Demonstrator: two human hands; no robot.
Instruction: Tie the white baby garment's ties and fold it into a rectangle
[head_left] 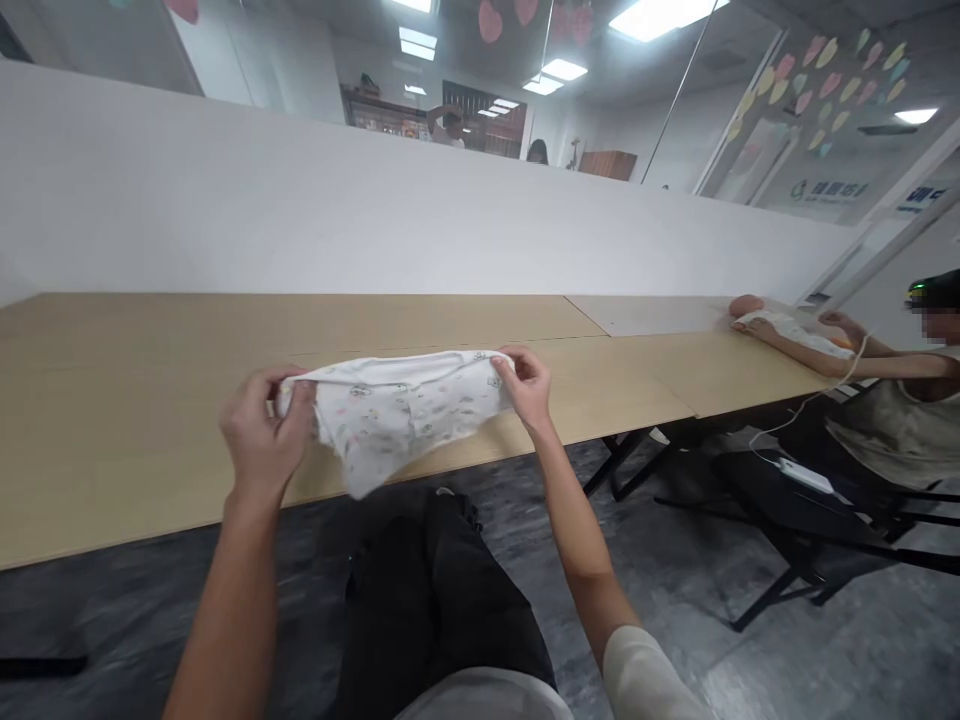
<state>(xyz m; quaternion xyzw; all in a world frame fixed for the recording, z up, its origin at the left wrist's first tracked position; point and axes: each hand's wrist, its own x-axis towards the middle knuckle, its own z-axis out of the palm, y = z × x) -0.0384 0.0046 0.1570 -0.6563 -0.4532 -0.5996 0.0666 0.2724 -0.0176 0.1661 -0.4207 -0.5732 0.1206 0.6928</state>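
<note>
- Head view: left hand (266,425) and right hand (527,388) each pinch an end of a printed white cloth (420,405), its lower part hanging loose.
- It hangs at the worktop's (150,420) near edge; a slack pinch could let an end slip and bunch the fabric.
- Farther right, a co-worker's arm (892,367) reaches along a doll (795,326).
- Beyond the partition (337,210), a shelf (390,102) holds items too small to name.

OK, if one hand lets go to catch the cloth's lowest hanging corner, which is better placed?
Probably the left hand: the printed cloth has its lowest corner hanging closer to it. The right hand grips the other top end, farther from that corner.
</note>
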